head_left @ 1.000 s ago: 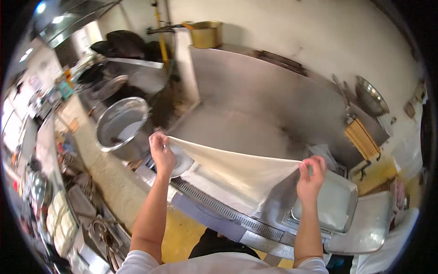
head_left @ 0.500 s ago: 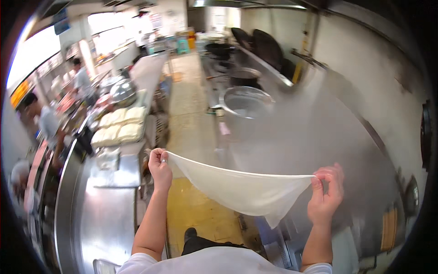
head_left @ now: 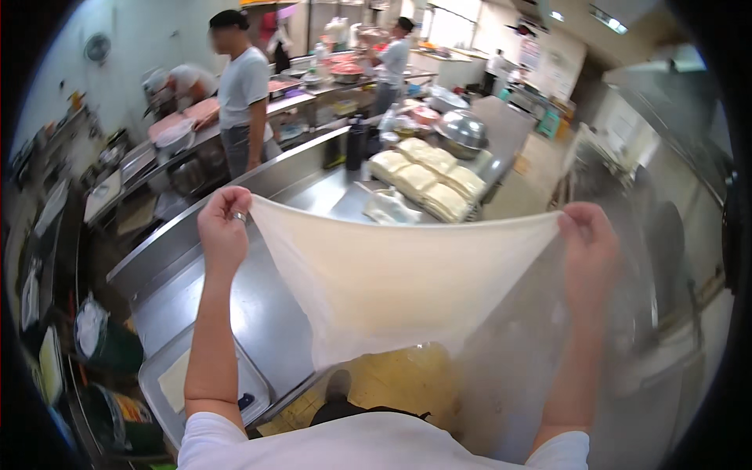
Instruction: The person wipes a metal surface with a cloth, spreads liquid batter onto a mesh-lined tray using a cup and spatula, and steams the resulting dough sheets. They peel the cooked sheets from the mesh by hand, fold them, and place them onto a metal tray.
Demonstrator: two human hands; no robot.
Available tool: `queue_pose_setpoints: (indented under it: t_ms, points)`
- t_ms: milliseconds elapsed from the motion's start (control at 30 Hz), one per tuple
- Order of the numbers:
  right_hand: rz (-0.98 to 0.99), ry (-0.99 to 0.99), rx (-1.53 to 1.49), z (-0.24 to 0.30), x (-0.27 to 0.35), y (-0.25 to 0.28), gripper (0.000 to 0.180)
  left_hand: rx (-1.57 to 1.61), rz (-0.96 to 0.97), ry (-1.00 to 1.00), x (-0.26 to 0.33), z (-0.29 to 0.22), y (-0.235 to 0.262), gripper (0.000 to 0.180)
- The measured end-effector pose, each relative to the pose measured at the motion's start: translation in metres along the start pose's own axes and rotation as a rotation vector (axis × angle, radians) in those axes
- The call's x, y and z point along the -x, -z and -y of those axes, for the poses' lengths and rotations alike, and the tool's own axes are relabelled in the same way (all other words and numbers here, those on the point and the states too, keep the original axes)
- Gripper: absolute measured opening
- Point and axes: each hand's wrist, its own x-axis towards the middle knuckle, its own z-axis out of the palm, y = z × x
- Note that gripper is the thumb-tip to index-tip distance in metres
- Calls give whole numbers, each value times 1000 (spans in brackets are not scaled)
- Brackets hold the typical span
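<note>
Stretched between my two raised hands is a thin, soft white sheet (head_left: 399,274), slightly see-through. It may be a rice noodle sheet or a cloth; I cannot tell which. My left hand (head_left: 225,223) pinches its upper left corner between thumb and fingers. The upper right corner is pinched in my right hand (head_left: 589,235), which is partly blurred by haze. From the taut top edge the sheet sags over the gap beside the steel counter (head_left: 274,305). Folded white slabs (head_left: 429,178) lie on a tray behind it.
A metal tray (head_left: 254,368) with a pale flat piece sits on the counter's near end. Beyond the slabs stands a steel bowl (head_left: 462,129). One person (head_left: 243,94) stands across the counter, others farther back. Yellow floor (head_left: 392,384) shows below; steam drifts on the right.
My view and body have turned left, from the steaming cookers toward the steel counter. The sheet has come along, still held by both corners, and now hangs more spread out.
</note>
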Motion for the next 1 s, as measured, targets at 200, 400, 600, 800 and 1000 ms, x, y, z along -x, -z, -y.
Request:
queue_pose_setpoints:
  t_ms: [200, 400, 600, 800, 1000]
  points:
    - [339, 5, -197, 3, -78, -236, 13, -462, -115, 82, -70, 58, 117, 13]
    - [524, 103, -263, 16, -110, -448, 17, -627, -210, 85, -119, 137, 188, 7]
    - [525, 76, -222, 37, -131, -555, 13, -876, -274, 15, -152, 149, 214, 10]
    - [515, 58, -350, 33, -142, -561, 10, -930, -321, -25, -141, 107, 203, 9]
    - [598, 262, -451, -49, -49, -501, 5, -852, -192, 44, -3, 82, 187, 8]
